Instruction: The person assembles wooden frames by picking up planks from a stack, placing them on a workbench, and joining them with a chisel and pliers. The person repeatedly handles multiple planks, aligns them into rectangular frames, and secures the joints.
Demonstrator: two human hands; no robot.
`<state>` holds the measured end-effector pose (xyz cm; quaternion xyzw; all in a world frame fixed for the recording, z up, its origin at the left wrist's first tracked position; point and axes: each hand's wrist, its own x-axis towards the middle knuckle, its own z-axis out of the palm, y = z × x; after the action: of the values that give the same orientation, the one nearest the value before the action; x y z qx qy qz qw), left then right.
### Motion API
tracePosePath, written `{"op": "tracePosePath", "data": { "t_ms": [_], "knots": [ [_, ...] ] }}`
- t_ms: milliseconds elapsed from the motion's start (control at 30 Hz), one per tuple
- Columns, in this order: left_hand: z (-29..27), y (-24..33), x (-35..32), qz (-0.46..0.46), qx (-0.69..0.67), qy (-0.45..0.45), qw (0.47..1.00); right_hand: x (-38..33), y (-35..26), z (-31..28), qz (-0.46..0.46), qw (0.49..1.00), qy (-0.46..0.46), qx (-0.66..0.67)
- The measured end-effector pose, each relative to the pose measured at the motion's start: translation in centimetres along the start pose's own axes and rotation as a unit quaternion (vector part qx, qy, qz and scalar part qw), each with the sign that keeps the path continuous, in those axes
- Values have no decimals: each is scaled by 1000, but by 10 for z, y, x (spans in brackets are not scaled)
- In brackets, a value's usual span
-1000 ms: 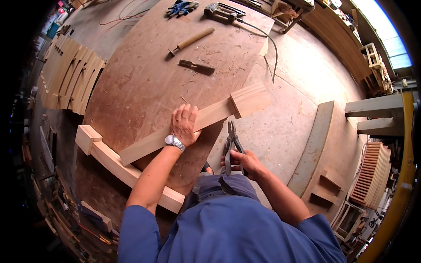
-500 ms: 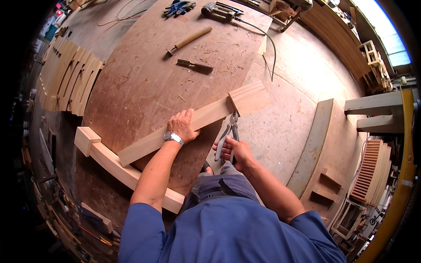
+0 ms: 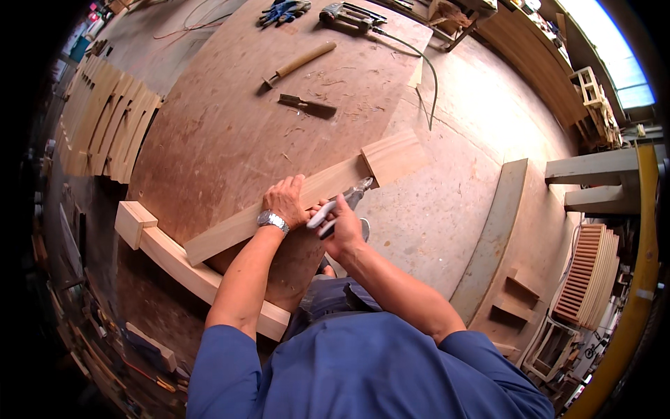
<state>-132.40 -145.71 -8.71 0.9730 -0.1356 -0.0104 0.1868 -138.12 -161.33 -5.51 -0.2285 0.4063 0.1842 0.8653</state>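
A pale wooden board [image 3: 331,180] lies aslant across the brown tabletop [image 3: 216,119]; its wider end piece [image 3: 396,164] reaches past the table's right edge. My left hand [image 3: 285,201], with a watch at the wrist, grips the board's near edge around its middle. My right hand [image 3: 345,234] is closed around pliers [image 3: 357,194] with grey handles. The pliers' jaws are at the board's near edge, beside the step where the wider piece begins; whether they grip anything there is too small to tell. A curved wooden piece [image 3: 185,262] with a block at its far end lies at the left.
Farther up the table are a wood-handled tool [image 3: 307,59], a flat dark blade-like tool [image 3: 307,106], wood shavings, blue gloves [image 3: 285,12] and a corded power tool [image 3: 352,17]. Curved wooden parts [image 3: 108,119] are stacked at left. A long panel [image 3: 516,251] lies at right.
My right hand has moved up and left with the pliers, close to my left hand. The pliers have swung from nearly upright to a slant. My left hand stays on the board.
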Motion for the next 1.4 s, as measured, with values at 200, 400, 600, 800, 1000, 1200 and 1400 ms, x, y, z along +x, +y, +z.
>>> {"op": "tracePosePath", "data": {
  "t_ms": [200,400,600,800,1000,1200,1400],
  "knots": [
    [-5,0,-1,16,-8,0,1000,-29,-51,-58,129,988,-76,-26],
    [-2,-5,-2,18,-8,-1,1000,-40,-158,-104,316,914,-128,-221],
    [-4,-3,-2,10,5,-14,1000,-64,-205,-101,178,714,-26,-677],
    [-4,-2,0,9,9,-6,1000,-67,-160,-96,117,832,-72,-537],
    [-5,-5,0,7,14,-11,1000,-45,-107,-51,77,904,-64,-416],
    [-6,-5,2,4,10,-8,1000,-6,-82,-26,71,955,-35,-287],
    [-4,-14,-2,-2,-18,28,999,32,-32,-17,45,974,-36,-218]
  ]
}}
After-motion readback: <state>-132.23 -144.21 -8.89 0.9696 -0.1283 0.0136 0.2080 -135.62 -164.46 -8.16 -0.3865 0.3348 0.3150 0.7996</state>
